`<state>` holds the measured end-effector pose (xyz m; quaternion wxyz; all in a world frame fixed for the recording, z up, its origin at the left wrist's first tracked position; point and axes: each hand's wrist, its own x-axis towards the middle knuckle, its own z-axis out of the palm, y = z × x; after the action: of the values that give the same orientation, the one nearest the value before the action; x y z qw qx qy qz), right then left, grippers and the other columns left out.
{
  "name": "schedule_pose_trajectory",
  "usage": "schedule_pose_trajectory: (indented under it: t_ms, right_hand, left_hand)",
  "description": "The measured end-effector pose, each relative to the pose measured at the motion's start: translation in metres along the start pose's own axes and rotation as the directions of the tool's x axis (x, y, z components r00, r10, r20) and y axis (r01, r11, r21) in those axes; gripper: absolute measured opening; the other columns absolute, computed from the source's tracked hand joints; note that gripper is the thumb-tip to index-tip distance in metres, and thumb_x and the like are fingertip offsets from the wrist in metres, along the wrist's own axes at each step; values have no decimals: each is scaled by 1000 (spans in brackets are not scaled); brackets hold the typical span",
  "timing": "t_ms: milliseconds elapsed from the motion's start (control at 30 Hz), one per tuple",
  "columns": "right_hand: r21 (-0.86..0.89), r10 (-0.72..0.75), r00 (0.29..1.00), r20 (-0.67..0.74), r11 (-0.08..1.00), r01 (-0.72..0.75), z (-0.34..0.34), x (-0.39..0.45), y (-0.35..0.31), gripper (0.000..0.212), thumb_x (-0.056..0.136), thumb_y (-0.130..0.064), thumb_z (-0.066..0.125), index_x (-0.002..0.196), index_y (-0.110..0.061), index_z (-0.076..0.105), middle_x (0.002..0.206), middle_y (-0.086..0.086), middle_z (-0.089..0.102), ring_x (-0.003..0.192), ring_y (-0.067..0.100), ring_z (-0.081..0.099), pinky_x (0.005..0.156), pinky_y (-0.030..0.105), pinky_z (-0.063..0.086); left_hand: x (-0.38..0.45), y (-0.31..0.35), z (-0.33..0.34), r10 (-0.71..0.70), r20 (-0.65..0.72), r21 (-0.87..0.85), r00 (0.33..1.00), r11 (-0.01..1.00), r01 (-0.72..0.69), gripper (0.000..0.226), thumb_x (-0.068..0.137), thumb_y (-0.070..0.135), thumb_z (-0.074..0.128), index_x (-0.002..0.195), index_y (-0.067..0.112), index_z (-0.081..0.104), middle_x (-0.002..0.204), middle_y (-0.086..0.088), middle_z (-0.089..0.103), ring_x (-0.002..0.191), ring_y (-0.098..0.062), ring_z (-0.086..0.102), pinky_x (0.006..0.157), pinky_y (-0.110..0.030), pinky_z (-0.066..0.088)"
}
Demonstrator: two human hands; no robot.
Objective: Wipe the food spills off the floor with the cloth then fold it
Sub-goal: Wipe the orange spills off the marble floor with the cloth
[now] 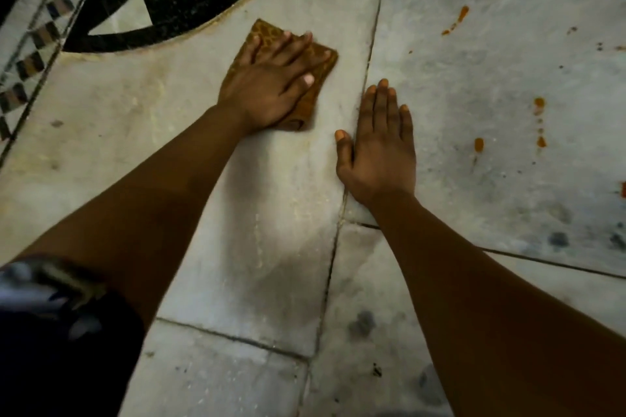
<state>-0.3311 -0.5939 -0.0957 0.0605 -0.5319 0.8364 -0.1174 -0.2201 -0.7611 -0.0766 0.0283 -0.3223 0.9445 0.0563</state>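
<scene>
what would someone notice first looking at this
Two bare forearms reach across a pale stone floor: the left hand presses flat on a folded brown cloth near the middle, and the right hand rests open on the floor beside it. Orange food spills dot the slab to the right, apart from the cloth, and a black inlaid pattern curves across the upper left.
</scene>
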Motion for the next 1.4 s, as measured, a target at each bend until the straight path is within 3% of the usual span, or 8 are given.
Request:
schedule_pose_trajectory:
  t_ms: [67,233,467,667,800,967,1233,1400]
  right_hand:
    - [0,63,997,-32,998,-64,1,1,-1,69,92,-41,16,148,-1,5,157,17,3,146,26,1,118,36,-2]
    - [36,105,992,-72,994,-102,2,3,-1,64,94,-37,16,148,-1,14,156,18,12,145,26,9,116,34,0]
    - [22,103,992,-68,995,-102,3,4,-1,64,94,-37,17,147,-2,14,156,16,13,145,25,9,116,34,1]
    - [8,98,994,-50,995,-98,4,4,0,64,94,-36,16,148,-1,14,156,17,13,145,26,8,117,36,2]
    - [2,99,995,-30,995,-99,5,3,-1,65,94,-38,14,148,-2,10,157,16,8,146,25,5,118,36,0]
    - [-6,108,991,-82,994,-108,8,4,-1,67,92,-38,14,147,0,18,155,18,17,144,27,14,117,39,7]
    - [0,96,994,-47,995,-96,6,4,-1,72,90,-43,7,147,-1,14,156,18,13,145,27,10,118,39,4]
    - [14,89,996,-10,996,-89,6,4,1,70,92,-45,10,148,-2,7,157,16,5,146,25,3,118,36,-2]
  left_hand:
    - [8,16,-1,24,1,-3,1000,1000,-24,54,92,47,14,146,42,18,158,6,10,146,-20,5,114,-48,-1]
    - [-33,16,1,443,74,50,894,893,-447,53,94,49,11,146,39,19,157,5,10,145,-20,8,114,-46,1]
    - [-2,32,-1,238,13,69,971,969,-238,58,90,52,8,145,41,21,157,7,15,145,-18,9,115,-47,1]
    - [-40,8,2,372,36,50,928,926,-373,50,95,50,13,144,41,20,156,6,15,144,-19,11,114,-45,3]
    - [8,-1,0,103,-11,55,995,993,-103,53,94,51,12,146,41,17,157,6,14,145,-20,11,115,-46,2]
    - [96,18,-4,-195,8,-26,981,980,195,48,99,45,18,147,41,11,159,7,4,146,-18,1,114,-49,-7]
    - [-45,14,9,3,-73,-32,997,999,-6,57,91,53,8,145,41,20,157,6,15,145,-21,13,115,-48,4]
    - [-9,-29,1,-455,-48,-62,889,890,452,62,91,66,15,147,40,16,159,-1,8,145,-33,2,112,-57,1]
